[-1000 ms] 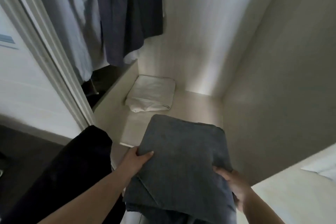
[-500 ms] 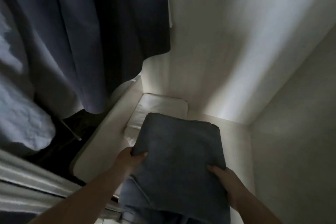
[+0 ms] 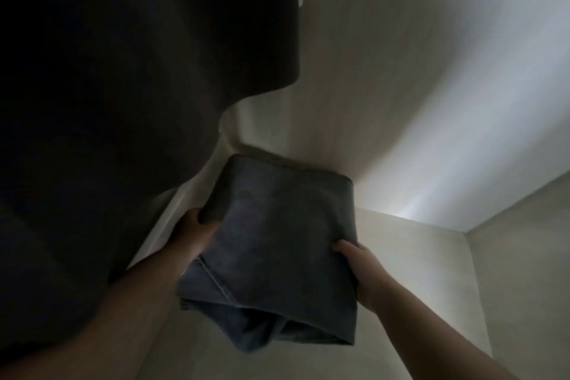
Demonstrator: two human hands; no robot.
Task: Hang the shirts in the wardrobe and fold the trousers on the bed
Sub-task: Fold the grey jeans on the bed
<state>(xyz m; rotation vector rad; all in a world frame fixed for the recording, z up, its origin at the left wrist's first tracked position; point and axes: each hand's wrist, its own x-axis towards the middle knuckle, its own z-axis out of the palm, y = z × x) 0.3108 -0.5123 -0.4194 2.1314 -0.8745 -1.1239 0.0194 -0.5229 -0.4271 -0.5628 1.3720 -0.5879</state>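
Grey-blue folded denim trousers [image 3: 279, 251] held at both sides by left hand [image 3: 194, 230] and right hand [image 3: 359, 270] | dark hanging shirt [image 3: 129, 77] already at left | pale wardrobe shelf [image 3: 410, 259] near: folding looks done, stowing left.

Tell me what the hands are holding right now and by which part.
Both hands hold the folded grey trousers: the left hand grips the left edge, thumb on top, and the right hand grips the right edge.

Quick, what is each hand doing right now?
Left hand: grips the folded trousers at their left edge.
Right hand: grips the same trousers at their right edge.
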